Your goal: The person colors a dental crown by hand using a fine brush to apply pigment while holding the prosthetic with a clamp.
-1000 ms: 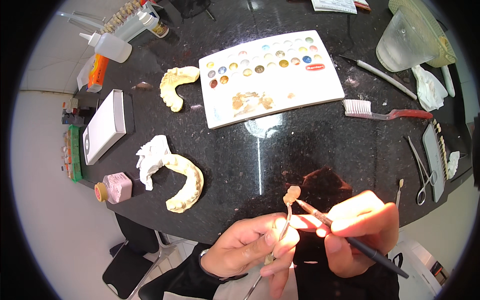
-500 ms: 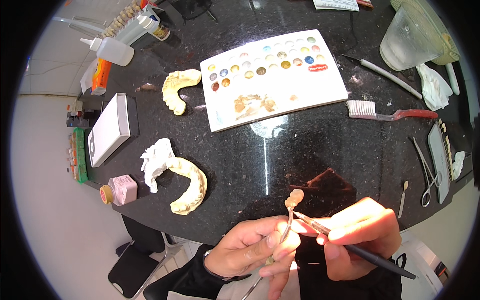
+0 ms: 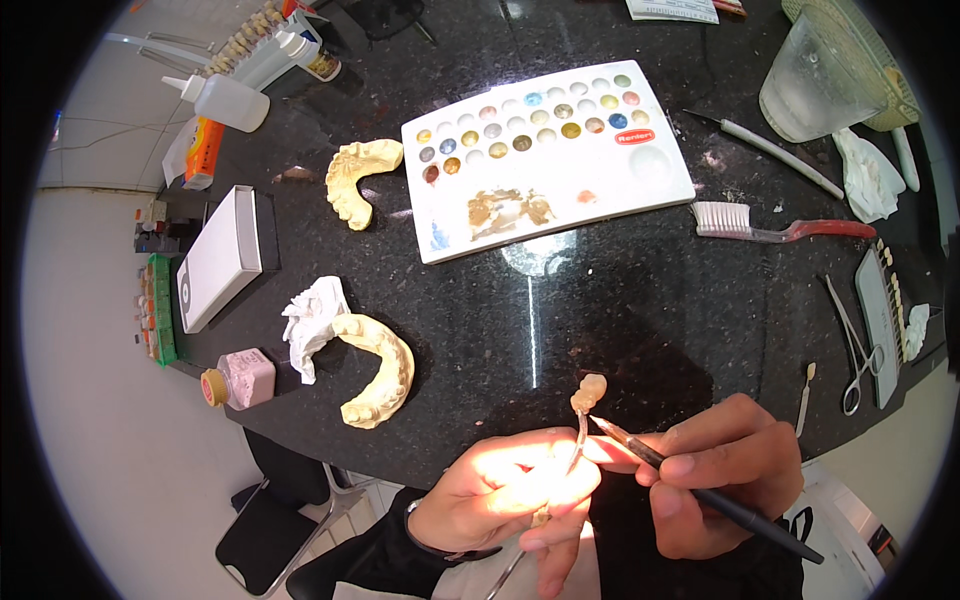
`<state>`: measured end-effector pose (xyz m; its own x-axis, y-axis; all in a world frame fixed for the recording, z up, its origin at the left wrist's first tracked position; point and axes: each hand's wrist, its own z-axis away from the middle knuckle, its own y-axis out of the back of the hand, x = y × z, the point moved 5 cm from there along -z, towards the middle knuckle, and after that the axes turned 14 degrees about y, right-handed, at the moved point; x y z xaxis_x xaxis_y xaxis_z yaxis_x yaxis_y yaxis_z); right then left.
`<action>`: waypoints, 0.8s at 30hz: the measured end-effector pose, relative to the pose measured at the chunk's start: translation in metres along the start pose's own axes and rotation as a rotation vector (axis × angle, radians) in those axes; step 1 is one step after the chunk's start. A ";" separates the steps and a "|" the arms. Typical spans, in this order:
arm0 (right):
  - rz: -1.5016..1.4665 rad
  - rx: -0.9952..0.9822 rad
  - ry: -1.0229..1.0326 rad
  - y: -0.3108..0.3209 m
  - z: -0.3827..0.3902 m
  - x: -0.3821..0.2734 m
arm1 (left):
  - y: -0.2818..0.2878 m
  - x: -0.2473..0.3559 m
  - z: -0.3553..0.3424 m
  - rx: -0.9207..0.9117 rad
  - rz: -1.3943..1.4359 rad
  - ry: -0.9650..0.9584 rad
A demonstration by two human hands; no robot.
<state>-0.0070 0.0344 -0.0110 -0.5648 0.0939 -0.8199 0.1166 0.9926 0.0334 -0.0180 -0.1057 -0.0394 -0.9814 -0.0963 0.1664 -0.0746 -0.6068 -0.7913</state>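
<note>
Both of my hands meet at the near edge of the black stone worktop [image 3: 620,300], forearms coming up from below. My left hand [image 3: 510,490] is curled, thumb and fingers pinched together on a thin metal clamp [image 3: 572,462] that runs up out of my grip; at its upper end sits a small tooth-coloured dental piece [image 3: 588,392], held just above the counter edge. My right hand [image 3: 725,475] is closed in a pen grip around a dark-handled fine brush [image 3: 700,487], its handle slanting down to the right and its tip reaching to just under the dental piece, beside the clamp. Whether the tip touches the piece I cannot tell.

Counting what lies on the top: two yellow plaster jaw casts, one [image 3: 360,180] near the palette and one [image 3: 378,370] closer to me, the nearer one touching a crumpled white tissue [image 3: 312,322]. One white mixing palette [image 3: 545,155] with rows of colour wells and brownish smears. One toothbrush [image 3: 780,225] with a red handle, right of the palette. One white flat box [image 3: 218,257] at left, one small pink jar [image 3: 240,378] below it, and one white squeeze bottle [image 3: 225,100] at the far left.
</note>
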 end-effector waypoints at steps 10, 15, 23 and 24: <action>-0.054 0.024 -0.077 0.001 -0.002 0.001 | -0.003 -0.001 -0.003 -0.230 0.009 -0.095; -0.121 0.216 -0.197 0.003 0.005 0.003 | -0.004 0.002 -0.005 -0.131 -0.025 0.026; -0.013 -0.031 -0.035 0.001 0.000 0.001 | 0.000 -0.003 -0.002 -0.127 -0.013 -0.040; -0.013 -0.032 -0.029 0.001 0.000 0.001 | 0.000 -0.003 -0.002 -0.119 -0.007 -0.046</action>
<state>-0.0078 0.0355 -0.0118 -0.5420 0.0787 -0.8367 0.0828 0.9958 0.0401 -0.0153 -0.1041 -0.0408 -0.9718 -0.1302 0.1967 -0.1045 -0.5102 -0.8537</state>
